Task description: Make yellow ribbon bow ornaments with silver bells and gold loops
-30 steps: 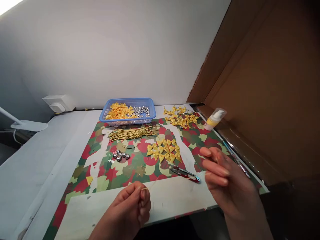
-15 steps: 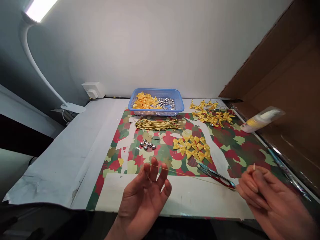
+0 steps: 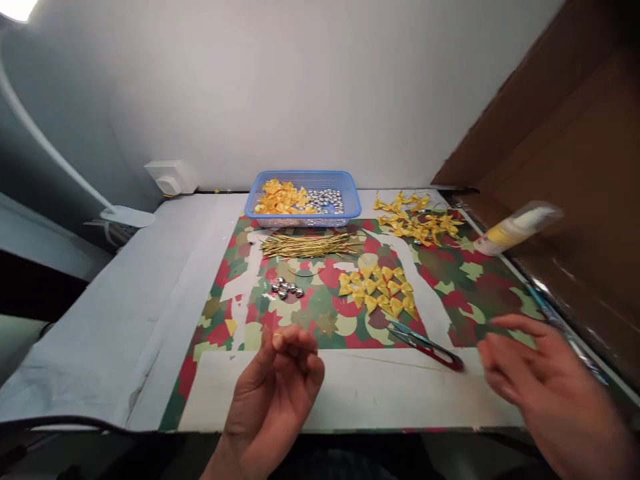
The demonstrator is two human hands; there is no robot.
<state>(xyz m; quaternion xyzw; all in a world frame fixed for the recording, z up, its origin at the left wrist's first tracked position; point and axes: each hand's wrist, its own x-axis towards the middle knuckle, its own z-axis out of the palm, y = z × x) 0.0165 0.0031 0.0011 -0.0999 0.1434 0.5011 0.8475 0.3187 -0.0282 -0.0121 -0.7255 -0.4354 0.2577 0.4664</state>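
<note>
A thin gold cord point(image 3: 390, 361) runs between my two hands, over the white strip at the table's front. My left hand point(image 3: 280, 387), palm up with curled fingers, pinches its left end. At the right, my right hand point(image 3: 535, 380) is closed and blurred, near the cord's other end. Red-handled snips point(image 3: 430, 348) lie between the hands. Beyond them are several yellow bows point(image 3: 380, 288) in rows. Silver bells point(image 3: 287, 288) form a small group farther left, and a bundle of gold cords point(image 3: 307, 245) lies behind them.
A blue basket point(image 3: 303, 222) at the back holds yellow bows and silver bells. Bows with cords point(image 3: 425, 223) are piled at the back right, beside a glue bottle point(image 3: 515, 230). A lamp base point(image 3: 127, 215) and white socket box point(image 3: 171, 177) are at the left.
The view has shifted slightly, moving the table items left and up. My left hand's fingers have curled inward. My right hand has blurred with motion, its index finger reaching out more.
</note>
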